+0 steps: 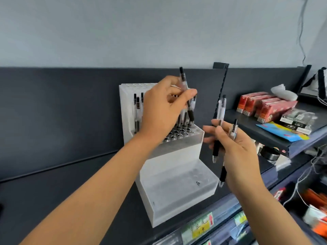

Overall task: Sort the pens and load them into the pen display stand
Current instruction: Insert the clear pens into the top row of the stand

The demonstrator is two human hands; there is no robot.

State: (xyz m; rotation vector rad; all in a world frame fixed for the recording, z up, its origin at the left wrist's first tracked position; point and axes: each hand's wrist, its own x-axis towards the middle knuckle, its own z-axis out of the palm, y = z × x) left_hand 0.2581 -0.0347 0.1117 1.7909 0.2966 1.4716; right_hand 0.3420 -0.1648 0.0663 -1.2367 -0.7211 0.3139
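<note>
A white and clear stepped pen display stand (177, 156) sits on a dark shelf against the dark back panel. Its middle tier has rows of round holes, several filled with black-grip clear pens (137, 110). My left hand (162, 110) pinches one clear pen with a black grip (185, 92), held tip-down over the holes of that tier. My right hand (237, 152), just right of the stand, grips a small bunch of similar pens (218, 131), tips pointing down. The lowest tier of the stand looks nearly bare.
To the right, a higher dark shelf (276, 138) holds red boxes (265, 106), a blue packet (283, 133) and dark boxes. A black shelf bracket (221, 82) rises beside the stand. Lower shelves at the bottom right carry price labels, cables and orange items.
</note>
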